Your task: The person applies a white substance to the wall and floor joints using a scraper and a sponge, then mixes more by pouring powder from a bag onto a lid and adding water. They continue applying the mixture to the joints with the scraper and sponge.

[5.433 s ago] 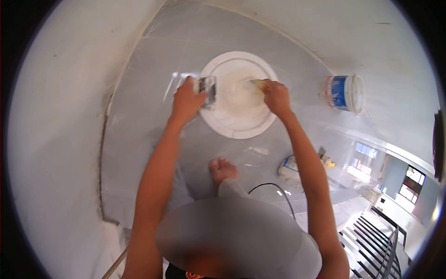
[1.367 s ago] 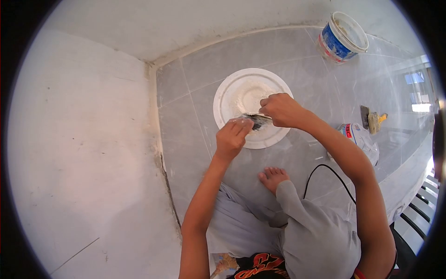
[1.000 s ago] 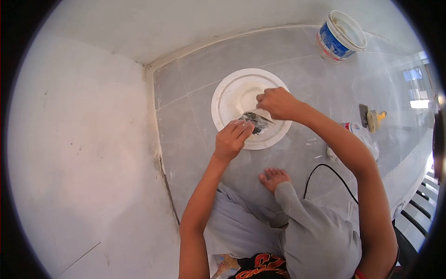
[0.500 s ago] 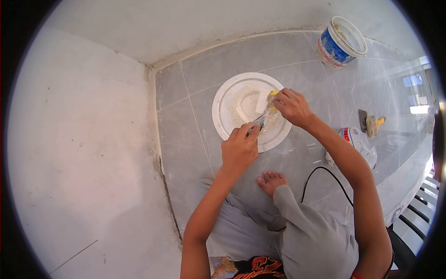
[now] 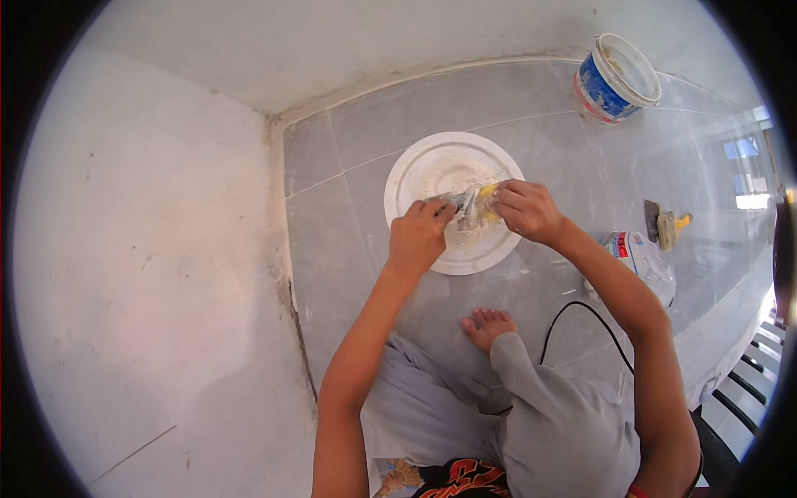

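Both hands are over a round white lid (image 5: 405,174) that lies on the grey floor, with whitish paste spread across its middle. My left hand (image 5: 419,236) is closed on a dark scraper (image 5: 453,200) smeared with paste. Pinched in my right hand (image 5: 527,212) is a yellow-handled scraper (image 5: 488,192), its blade coated and partly hidden. The two tools meet or nearly meet above the right half of the lid; whether they touch is hard to tell.
A white and blue bucket (image 5: 604,87) stands at the back right. To the right lie a plastic bag (image 5: 646,264) and a yellow-handled brush (image 5: 671,228) beside a dark scraper. A black cable (image 5: 594,308) curves near my bare foot (image 5: 488,327). Walls border the floor left and behind.
My left hand has moved slightly left and up, its scraper now level across the lid. My right hand has come down a little, bringing the yellow-handled tool lower.
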Demonstrator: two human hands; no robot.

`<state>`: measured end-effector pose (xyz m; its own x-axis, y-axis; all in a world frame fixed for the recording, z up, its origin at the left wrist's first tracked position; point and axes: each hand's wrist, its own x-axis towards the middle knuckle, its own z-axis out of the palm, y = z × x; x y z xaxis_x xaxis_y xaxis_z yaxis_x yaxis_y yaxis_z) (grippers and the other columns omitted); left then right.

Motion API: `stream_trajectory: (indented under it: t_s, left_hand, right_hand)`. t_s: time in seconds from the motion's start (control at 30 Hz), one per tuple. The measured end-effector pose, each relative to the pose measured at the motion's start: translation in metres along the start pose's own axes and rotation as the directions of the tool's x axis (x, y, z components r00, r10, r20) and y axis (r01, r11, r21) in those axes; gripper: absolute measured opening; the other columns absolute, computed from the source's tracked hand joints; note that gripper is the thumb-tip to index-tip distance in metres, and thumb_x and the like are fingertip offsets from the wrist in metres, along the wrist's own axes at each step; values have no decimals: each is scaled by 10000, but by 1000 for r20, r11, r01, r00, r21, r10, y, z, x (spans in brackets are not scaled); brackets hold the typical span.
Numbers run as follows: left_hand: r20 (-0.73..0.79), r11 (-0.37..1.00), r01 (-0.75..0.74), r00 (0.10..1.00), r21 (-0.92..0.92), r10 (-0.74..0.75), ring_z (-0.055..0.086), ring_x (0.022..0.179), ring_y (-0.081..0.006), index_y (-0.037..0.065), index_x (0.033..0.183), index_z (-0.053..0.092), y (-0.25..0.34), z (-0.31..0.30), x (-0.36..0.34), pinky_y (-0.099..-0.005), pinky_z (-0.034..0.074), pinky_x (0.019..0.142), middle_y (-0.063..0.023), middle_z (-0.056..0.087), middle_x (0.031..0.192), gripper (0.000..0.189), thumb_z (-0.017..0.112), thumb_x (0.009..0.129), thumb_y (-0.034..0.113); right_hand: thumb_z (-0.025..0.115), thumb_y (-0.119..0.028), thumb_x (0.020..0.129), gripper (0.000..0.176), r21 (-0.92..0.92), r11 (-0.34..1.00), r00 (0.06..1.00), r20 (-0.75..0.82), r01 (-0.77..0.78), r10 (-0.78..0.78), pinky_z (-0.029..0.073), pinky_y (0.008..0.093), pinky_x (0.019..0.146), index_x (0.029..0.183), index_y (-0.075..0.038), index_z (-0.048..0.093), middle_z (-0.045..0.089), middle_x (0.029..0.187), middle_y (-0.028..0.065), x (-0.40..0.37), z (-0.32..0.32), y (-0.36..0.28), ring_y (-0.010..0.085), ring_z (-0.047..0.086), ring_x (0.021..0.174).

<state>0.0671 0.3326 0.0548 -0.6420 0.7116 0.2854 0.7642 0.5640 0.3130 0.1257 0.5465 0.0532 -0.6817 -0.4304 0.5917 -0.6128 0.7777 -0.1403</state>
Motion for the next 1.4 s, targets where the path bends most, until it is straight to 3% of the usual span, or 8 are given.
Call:
stream_trajectory:
  t_s: [0.4, 0.53, 0.67, 0.7, 0.8, 0.93, 1.13, 1.4]
  left_hand:
    - [-128, 989, -147, 981, -9, 145, 576, 746, -171, 118, 824, 656, -14, -3, -11, -289, 489, 579, 15, 597, 825, 260, 582, 611, -13]
    - [-147, 931, 251, 944, -264, -296, 579, 722, -215, 57, 831, 631, -26, -15, -31, -297, 472, 596, -50, 598, 809, 170, 616, 670, 8]
    - [46, 498, 615, 656, -611, -754, 585, 755, -261, -12, 928, 566, -52, 19, -68, -320, 463, 652, -125, 595, 873, 253, 656, 722, 103]
    - [49, 493, 611, 657, -619, -752, 585, 755, -261, -12, 928, 566, -55, 27, -74, -320, 463, 652, -125, 595, 873, 253, 656, 722, 103]
    - [-44, 630, 603, 705, -489, -708, 580, 836, -251, -27, 1042, 508, -66, 43, -81, -326, 454, 727, -139, 588, 909, 458, 709, 708, 214]
    - [-4, 707, 639, 741, -303, -672, 486, 1010, -344, -16, 1180, 427, -71, 56, -85, -411, 366, 880, -220, 515, 1069, 691, 698, 702, 403]
    - [-170, 751, 659, 737, -39, -655, 408, 1087, -366, 0, 1227, 392, -58, 50, -80, -461, 267, 955, -246, 476, 1103, 718, 682, 706, 399]
    - [138, 961, 178, 979, -213, -151, 547, 773, -237, 102, 907, 635, 1, 52, -75, -385, 380, 746, -60, 575, 763, 233, 663, 705, 215]
  right_hand:
    - [607, -81, 670, 33, -39, 924, 801, 485, -380, 350, 446, 403, 603, 662, -57, 587, 591, 692, 120, 30, 18, 14, 296, 569, 677]
    - [606, -83, 674, 64, -73, 777, 684, 428, -625, 590, 447, 398, 602, 642, -40, 572, 574, 653, 132, 2, 5, 21, 306, 561, 661]
    - [620, -174, 743, 195, 262, 217, 326, 518, -940, 791, 463, 324, 527, 689, 12, 600, 601, 642, 132, -69, 6, 24, 222, 587, 572]
    - [629, -229, 763, 270, 402, -153, 133, 598, -903, 790, 465, 296, 501, 707, 35, 609, 612, 647, 132, -84, 8, 17, 194, 591, 539]
    - [643, -320, 764, 392, 368, -318, -11, 640, -874, 769, 466, 271, 459, 750, 71, 617, 626, 672, 149, -112, 20, 9, 164, 583, 488]
    - [651, -445, 720, 513, -432, 421, 233, 422, -798, 876, 498, 401, 659, 875, 43, 611, 626, 821, 192, -78, -17, 32, 295, 623, 770]
    - [635, -282, 699, 497, -708, 150, 558, -389, -690, 733, 416, 438, 818, 1119, -49, 506, 556, 1011, 150, -31, -98, 149, 305, 488, 1034]
    - [654, -215, 704, 290, -758, 204, 426, -107, -619, 898, 292, 513, 872, 959, -85, 610, 601, 915, 123, -49, -129, 212, 258, 502, 1002]
